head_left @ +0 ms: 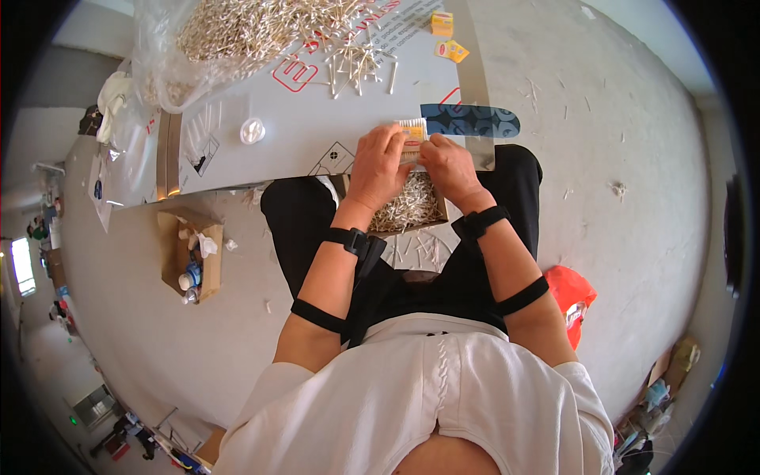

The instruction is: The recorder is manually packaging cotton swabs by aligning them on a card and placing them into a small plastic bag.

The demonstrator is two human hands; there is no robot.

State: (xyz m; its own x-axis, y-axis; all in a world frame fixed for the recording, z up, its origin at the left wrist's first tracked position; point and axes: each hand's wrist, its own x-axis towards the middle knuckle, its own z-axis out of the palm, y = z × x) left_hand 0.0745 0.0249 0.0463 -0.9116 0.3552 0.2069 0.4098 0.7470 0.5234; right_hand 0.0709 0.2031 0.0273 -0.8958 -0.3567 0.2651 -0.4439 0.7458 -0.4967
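Note:
Between my two hands, at the near edge of the table, is a small pack of cotton swabs [412, 136] with a yellow label and white tips showing at its far end. My left hand [376, 165] grips its left side with bent fingers. On the opposite side my right hand [450, 165] closes its fingers on the pack's lower right edge. Below the hands, between my knees, a cardboard box [445, 209] holds many loose cotton swabs [408, 207]. The palms and the undersides of the fingers are hidden.
A clear plastic bag [162, 75] heaped with cotton swabs [237, 32] fills the table's far left. Nearby are a small round container [252, 131], yellow labels [451, 51] and a dark patterned strip [475, 121]. An open carton [210, 277] and a red bag [568, 297] stand on the floor.

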